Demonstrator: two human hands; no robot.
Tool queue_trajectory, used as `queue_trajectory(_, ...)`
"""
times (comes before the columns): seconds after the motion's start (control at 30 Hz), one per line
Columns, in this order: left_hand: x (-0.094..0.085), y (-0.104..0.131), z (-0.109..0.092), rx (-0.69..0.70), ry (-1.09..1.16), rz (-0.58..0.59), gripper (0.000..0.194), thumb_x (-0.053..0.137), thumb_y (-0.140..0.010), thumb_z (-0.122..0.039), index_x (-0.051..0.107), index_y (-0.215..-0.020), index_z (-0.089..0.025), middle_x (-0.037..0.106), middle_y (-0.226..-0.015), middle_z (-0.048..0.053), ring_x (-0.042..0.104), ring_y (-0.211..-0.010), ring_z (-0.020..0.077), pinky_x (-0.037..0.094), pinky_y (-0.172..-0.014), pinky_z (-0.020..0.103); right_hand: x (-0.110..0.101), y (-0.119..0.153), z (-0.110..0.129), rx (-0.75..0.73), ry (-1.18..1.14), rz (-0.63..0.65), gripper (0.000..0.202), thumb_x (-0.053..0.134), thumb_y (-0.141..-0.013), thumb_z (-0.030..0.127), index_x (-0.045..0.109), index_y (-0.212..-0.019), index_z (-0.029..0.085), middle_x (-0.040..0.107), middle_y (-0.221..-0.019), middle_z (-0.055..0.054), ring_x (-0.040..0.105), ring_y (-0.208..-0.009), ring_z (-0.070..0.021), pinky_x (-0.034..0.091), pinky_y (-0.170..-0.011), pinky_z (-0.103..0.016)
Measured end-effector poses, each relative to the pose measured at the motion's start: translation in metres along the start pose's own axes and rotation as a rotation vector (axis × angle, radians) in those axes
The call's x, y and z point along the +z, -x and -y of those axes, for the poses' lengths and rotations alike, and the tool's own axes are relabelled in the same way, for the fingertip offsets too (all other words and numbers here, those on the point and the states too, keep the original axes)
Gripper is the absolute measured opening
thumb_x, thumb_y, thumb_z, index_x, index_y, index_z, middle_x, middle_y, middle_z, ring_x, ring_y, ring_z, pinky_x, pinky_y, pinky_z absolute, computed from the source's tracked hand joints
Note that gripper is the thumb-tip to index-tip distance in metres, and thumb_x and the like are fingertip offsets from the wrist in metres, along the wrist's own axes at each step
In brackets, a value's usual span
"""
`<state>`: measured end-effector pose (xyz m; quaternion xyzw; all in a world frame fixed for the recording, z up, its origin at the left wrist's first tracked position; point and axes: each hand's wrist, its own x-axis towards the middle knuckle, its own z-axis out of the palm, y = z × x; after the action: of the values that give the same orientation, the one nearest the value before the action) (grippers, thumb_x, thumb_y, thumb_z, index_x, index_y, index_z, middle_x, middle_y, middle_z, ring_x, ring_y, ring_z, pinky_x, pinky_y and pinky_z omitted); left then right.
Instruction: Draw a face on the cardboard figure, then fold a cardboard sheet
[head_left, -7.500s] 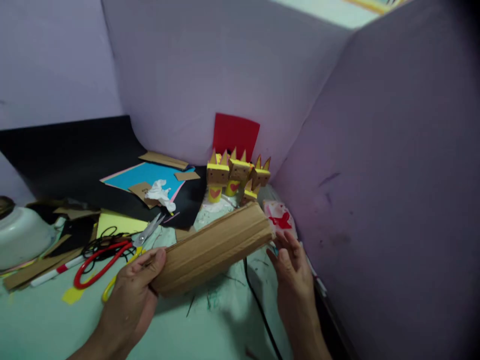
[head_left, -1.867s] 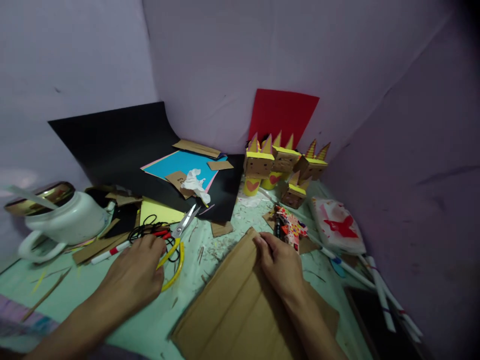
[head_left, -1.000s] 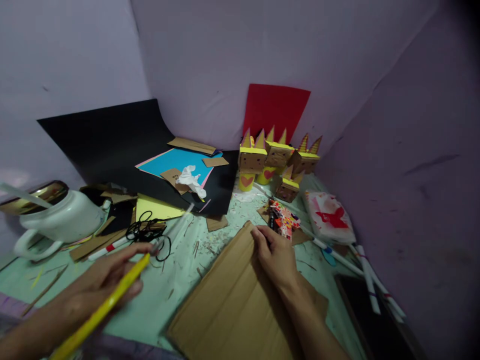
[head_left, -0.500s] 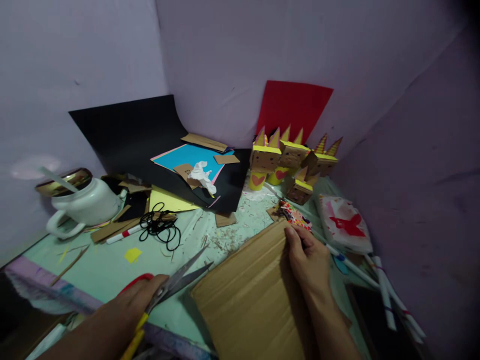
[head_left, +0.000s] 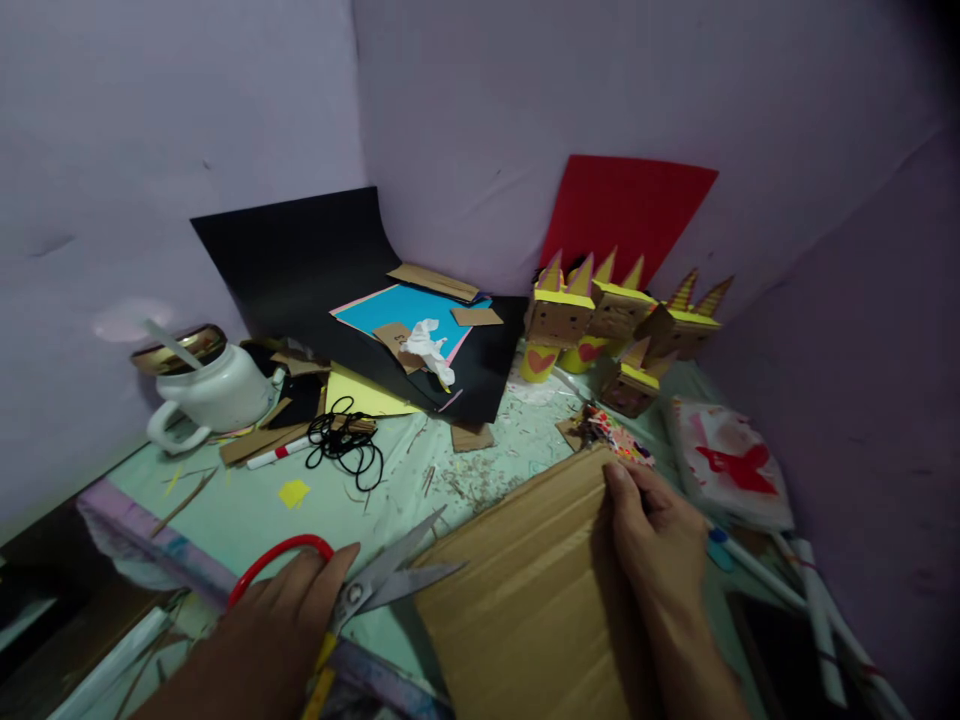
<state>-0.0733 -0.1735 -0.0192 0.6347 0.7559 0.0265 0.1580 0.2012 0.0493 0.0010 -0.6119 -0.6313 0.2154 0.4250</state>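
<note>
My left hand (head_left: 292, 610) is closed on a pair of scissors (head_left: 358, 592) with one red and one yellow handle loop. Their blades are parted and point right, the lower tip overlapping the left edge of a brown cardboard sheet (head_left: 525, 600). I cannot tell if the cardboard lies between the blades. That sheet is pinched by its upper right corner in my right hand (head_left: 660, 540), thumb on top. Its lower part runs out of the picture.
Cardboard figures (head_left: 561, 318) with yellow horns stand at the back right, before a red sheet (head_left: 630, 210). A white mug (head_left: 214, 392), black cord (head_left: 346, 445) and black paper (head_left: 300, 270) lie left and behind. A plastic packet (head_left: 731, 465) and white tubes (head_left: 821, 620) sit right.
The view has shifted, so the whole scene sits further right. The scissors have come closer to the cardboard, and their blade tip now overlaps its left edge. Both hands keep their hold.
</note>
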Motion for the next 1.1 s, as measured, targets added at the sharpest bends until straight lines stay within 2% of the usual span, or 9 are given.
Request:
queue_trajectory(0.07, -0.006, -0.001, -0.007, 0.062, -0.074, -0.006, 0.072, 0.04, -0.069, -0.002, 0.046, -0.138, -0.021, 0.061, -0.128, 0.012, 0.061, -0.113, 0.0271, 0.052, -0.092, 0.038, 0.0, 0.001, 0.001, 0.009, 0.009, 0.015, 0.048, 0.049, -0.076, 0.055, 0.075, -0.086, 0.016, 0.076, -0.079, -0.009, 0.066, -0.073, -0.0276, 0.046, -0.064, -0.031)
queue_trajectory(0.17, -0.007, 0.002, -0.009, 0.098, -0.154, -0.081, 0.074, 0.038, -0.068, 0.001, 0.045, -0.139, -0.019, 0.062, -0.125, 0.013, 0.062, -0.11, 0.0278, 0.054, -0.088, 0.038, -0.001, 0.001, 0.004, 0.03, 0.0, 0.026, 0.048, 0.049, -0.075, 0.055, 0.075, -0.085, 0.016, 0.076, -0.077, -0.008, 0.066, -0.073, -0.0272, 0.046, -0.063, -0.031)
queue_trajectory(0.43, 0.016, 0.012, 0.016, 0.173, -0.195, -0.233, 0.076, 0.046, -0.074, -0.002, 0.033, -0.143, -0.032, 0.063, -0.126, 0.004, 0.062, -0.112, 0.0235, 0.054, -0.088, 0.029, -0.003, 0.001, 0.008, 0.082, -0.016, 0.01, 0.047, 0.049, -0.073, 0.056, 0.075, -0.083, 0.017, 0.076, -0.079, -0.008, 0.067, -0.076, -0.0289, 0.047, -0.066, -0.033)
queue_trajectory(0.53, 0.017, 0.013, 0.016, 0.177, -0.2, -0.223, 0.075, 0.047, -0.076, -0.002, 0.034, -0.142, -0.033, 0.063, -0.126, 0.003, 0.063, -0.11, 0.0223, 0.054, -0.086, 0.027, -0.004, 0.001, 0.009, 0.089, -0.024, 0.005, 0.046, 0.05, -0.073, 0.054, 0.075, -0.083, 0.017, 0.076, -0.079, -0.008, 0.067, -0.077, -0.0288, 0.047, -0.067, -0.032)
queue_trajectory(0.63, 0.012, 0.01, 0.007, 0.098, -0.191, -0.167, 0.068, 0.047, -0.076, -0.005, 0.04, -0.14, -0.027, 0.063, -0.127, 0.007, 0.062, -0.111, 0.0247, 0.053, -0.088, 0.033, -0.005, 0.002, 0.01, 0.092, -0.042, 0.028, 0.045, 0.05, -0.073, 0.054, 0.074, -0.081, 0.018, 0.076, -0.078, -0.007, 0.067, -0.076, -0.0282, 0.047, -0.066, -0.032)
queue_trajectory(0.73, 0.006, 0.006, -0.002, 0.062, -0.173, -0.093, 0.069, 0.046, -0.07, -0.004, 0.047, -0.137, -0.021, 0.064, -0.125, 0.011, 0.063, -0.11, 0.028, 0.053, -0.089, 0.039, -0.005, 0.002, 0.01, 0.095, -0.033, 0.05, 0.046, 0.05, -0.072, 0.056, 0.075, -0.08, 0.019, 0.076, -0.076, -0.006, 0.067, -0.075, -0.028, 0.047, -0.065, -0.032)
queue_trajectory(0.83, 0.001, 0.002, -0.008, 0.041, -0.179, -0.072, 0.072, 0.042, -0.065, -0.002, 0.05, -0.135, -0.018, 0.062, -0.127, 0.013, 0.062, -0.111, 0.0296, 0.053, -0.09, 0.043, -0.004, 0.002, 0.009, 0.095, -0.021, 0.053, 0.047, 0.05, -0.071, 0.056, 0.075, -0.082, 0.018, 0.076, -0.078, -0.007, 0.067, -0.076, -0.0284, 0.047, -0.066, -0.032)
queue_trajectory(1.0, -0.001, 0.002, -0.007, 0.04, -0.183, -0.013, 0.073, 0.039, -0.066, 0.0, 0.048, -0.137, -0.02, 0.063, -0.127, 0.012, 0.064, -0.109, 0.0272, 0.057, -0.085, 0.039, -0.003, 0.002, 0.008, 0.092, -0.018, 0.057, 0.05, 0.05, -0.072, 0.057, 0.075, -0.083, 0.016, 0.076, -0.077, -0.008, 0.067, -0.074, -0.0283, 0.048, -0.064, -0.032)
queue_trajectory(1.1, 0.004, 0.009, 0.002, 0.06, -0.144, -0.069, 0.075, 0.044, -0.067, -0.002, 0.045, -0.138, -0.026, 0.062, -0.129, 0.008, 0.063, -0.111, 0.0253, 0.055, -0.087, 0.034, -0.003, 0.002, 0.007, 0.097, -0.017, 0.052, 0.05, 0.051, -0.07, 0.057, 0.075, -0.083, 0.016, 0.076, -0.078, -0.008, 0.067, -0.075, -0.0287, 0.048, -0.065, -0.033)
